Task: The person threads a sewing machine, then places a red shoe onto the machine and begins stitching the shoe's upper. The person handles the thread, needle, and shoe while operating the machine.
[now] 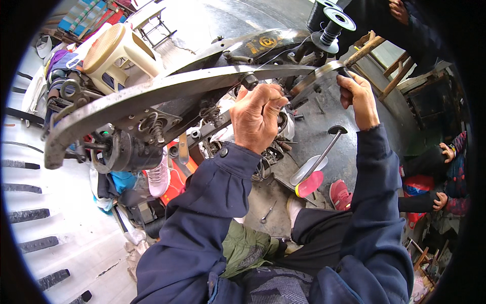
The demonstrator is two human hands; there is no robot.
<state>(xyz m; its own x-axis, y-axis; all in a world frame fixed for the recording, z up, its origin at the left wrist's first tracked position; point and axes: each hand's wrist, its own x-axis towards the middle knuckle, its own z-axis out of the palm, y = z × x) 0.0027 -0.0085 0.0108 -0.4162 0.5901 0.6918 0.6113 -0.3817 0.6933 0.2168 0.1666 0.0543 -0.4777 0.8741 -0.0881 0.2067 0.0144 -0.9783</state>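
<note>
Head view: nearest, left hand (258,116) with fingers curled together beside a bolt (249,80) on the metal machine (195,79), any hold impossible to tell; right hand (358,99) clamped on the dark handle (343,72) of a blurred wheel (315,79) at the machine's right end. Past the wheel, an upright spool (331,35). Lower down, a pink shoe (158,177) and pink insole (310,183), both apart from the hands. Judging by the blur, probably mid-turn, so under way and unfinished; amount done or left not visible. Farther off, a plastic stool (104,48).
</note>
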